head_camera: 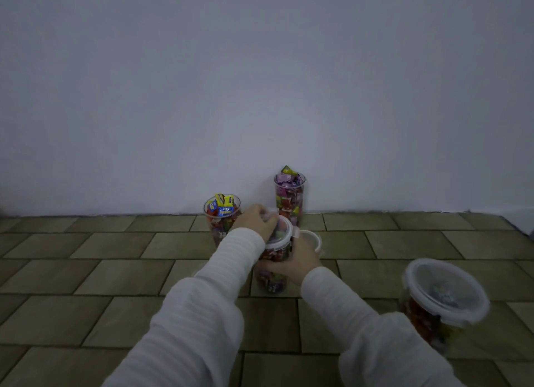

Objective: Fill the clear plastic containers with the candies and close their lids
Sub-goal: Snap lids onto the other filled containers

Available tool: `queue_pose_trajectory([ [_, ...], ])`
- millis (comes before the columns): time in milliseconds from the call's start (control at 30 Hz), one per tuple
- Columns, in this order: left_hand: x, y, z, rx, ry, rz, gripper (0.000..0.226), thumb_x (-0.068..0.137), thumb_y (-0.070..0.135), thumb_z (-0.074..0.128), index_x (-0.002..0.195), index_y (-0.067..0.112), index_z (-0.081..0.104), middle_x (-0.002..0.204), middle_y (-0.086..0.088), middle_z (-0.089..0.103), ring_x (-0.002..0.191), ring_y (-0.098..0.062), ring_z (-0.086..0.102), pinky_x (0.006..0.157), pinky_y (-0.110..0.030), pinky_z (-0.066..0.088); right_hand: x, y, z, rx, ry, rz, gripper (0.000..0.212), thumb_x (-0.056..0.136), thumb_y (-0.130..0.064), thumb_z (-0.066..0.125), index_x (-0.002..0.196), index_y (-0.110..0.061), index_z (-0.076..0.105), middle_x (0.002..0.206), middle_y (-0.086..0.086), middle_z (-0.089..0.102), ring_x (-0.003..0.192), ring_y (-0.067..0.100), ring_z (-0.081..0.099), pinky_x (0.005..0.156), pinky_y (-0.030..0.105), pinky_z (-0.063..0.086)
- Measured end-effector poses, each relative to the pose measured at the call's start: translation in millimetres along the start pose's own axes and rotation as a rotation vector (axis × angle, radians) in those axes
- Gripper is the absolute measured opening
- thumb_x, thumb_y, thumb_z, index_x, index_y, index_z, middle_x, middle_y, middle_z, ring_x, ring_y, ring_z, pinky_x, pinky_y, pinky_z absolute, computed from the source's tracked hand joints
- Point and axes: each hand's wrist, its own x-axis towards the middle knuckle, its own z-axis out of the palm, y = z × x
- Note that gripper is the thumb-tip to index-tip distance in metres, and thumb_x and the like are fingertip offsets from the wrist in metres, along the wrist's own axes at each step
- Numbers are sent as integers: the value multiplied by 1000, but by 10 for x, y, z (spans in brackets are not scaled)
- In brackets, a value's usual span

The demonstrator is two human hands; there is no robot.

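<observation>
Scene: a tiled floor meeting a plain wall, seen from above the person's arms.
Held container: stands mid-floor, packed with candies, its lid resting on top.
Left hand: fingers curl over the lid's far edge, pressing it.
Right hand: wraps the container's side, steadying it.
Grip: both hands closed on the same container, one on the lid, one on the body.
Risk: candies heaped too high could keep the lid from seating; uneven pressure might tip the tall container (a judgement only).
Count: four containers; one closed container at right, two open containers and by the wall; one loose lid lies behind the hands.
</observation>
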Motion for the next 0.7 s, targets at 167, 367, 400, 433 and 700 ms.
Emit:
queue_pose_trajectory([
  [167, 3, 90, 49, 156, 56, 1, 45, 95, 43, 40, 138, 32, 32, 134, -9, 45, 119, -33, 45, 92, -45, 44, 23, 11, 1, 4, -4, 1, 98, 53, -35, 90, 134, -23, 35, 117, -12, 53, 110, 9, 51, 90, 21, 41],
  [367, -17, 78, 39, 369, 116, 49, 36, 95, 48, 34, 123, 35, 53, 134, -2, 37, 123, -28, 33, 93, -44, 35, 25, 36, 20, 30, 7, -9, 98, 52, -35, 89, 134, -23, 37, 126, -8, 54, 115, 11, 51, 97, 27, 43],
  [400, -15, 72, 39, 380, 116, 56, 37, 95, 49, 33, 121, 34, 54, 133, -2, 37, 123, -28, 32, 93, -43, 34, 15, 31, 17, 40, 9, -14, 98, 53, -33, 89, 135, -23, 36, 127, -7, 54, 115, 11, 50, 98, 27, 42],
  [433, -15, 71, 38, 382, 112, 61, 37, 95, 49, 33, 120, 33, 55, 133, -2, 38, 123, -27, 31, 93, -43, 33, 4, 31, 12, 53, 12, -20, 97, 55, -31, 89, 135, -23, 37, 126, -7, 54, 115, 10, 49, 98, 26, 42],
  [700, -51, 140, 27, 561, 169, 122, 40, 97, 44, 29, 118, 29, 59, 126, -3, 44, 119, -27, 35, 92, -45, 32, -17, 68, 45, 154, 0, 2, 94, 48, -38, 89, 130, -29, 44, 117, -19, 57, 108, -1, 53, 86, 11, 43],
])
